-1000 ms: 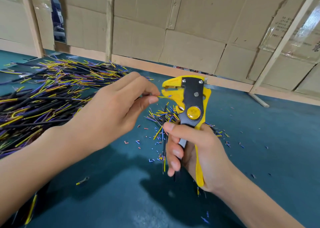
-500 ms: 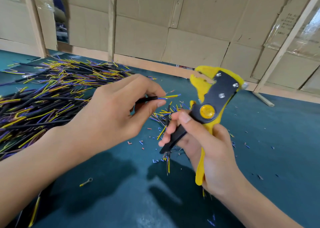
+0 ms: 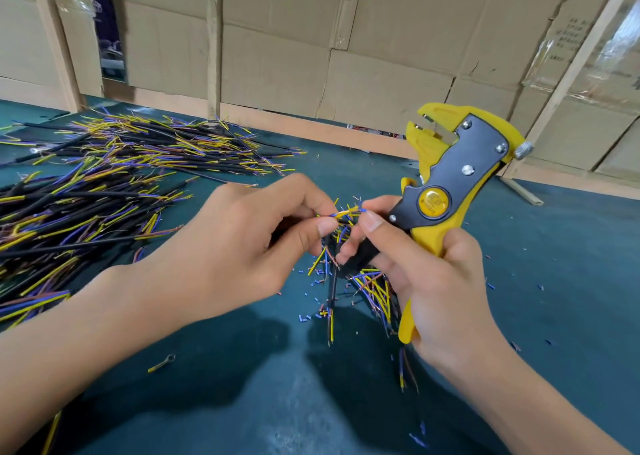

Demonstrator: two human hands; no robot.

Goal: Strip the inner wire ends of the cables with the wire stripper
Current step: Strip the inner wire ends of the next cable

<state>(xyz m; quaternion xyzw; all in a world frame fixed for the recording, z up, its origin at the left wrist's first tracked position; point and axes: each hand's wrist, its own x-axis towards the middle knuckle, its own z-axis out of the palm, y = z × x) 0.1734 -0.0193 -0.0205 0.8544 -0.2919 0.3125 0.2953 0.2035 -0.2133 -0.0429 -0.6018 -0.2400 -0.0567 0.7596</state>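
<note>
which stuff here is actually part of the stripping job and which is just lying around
In the job:
- yellow and black wire stripper in right hand
- black cable with yellow and blue inner wires in left hand
- pile of black cables

Lying about:
- small metal ring terminal
- cardboard wall panels

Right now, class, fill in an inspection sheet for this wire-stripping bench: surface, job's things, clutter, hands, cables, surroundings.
Surface: teal mat, shadowed near the camera.
Job's things: yellow-black wire stripper, upright, head empty; one cable with yellow and blue inner wires.
Clutter: cut insulation bits; small ring terminal.
Hands: left hand pinches the cable; right hand grips the stripper, fingertips on the wire ends.
Cables: large pile on the left; smaller heap under the hands.
Surroundings: cardboard wall, wooden battens.
</note>
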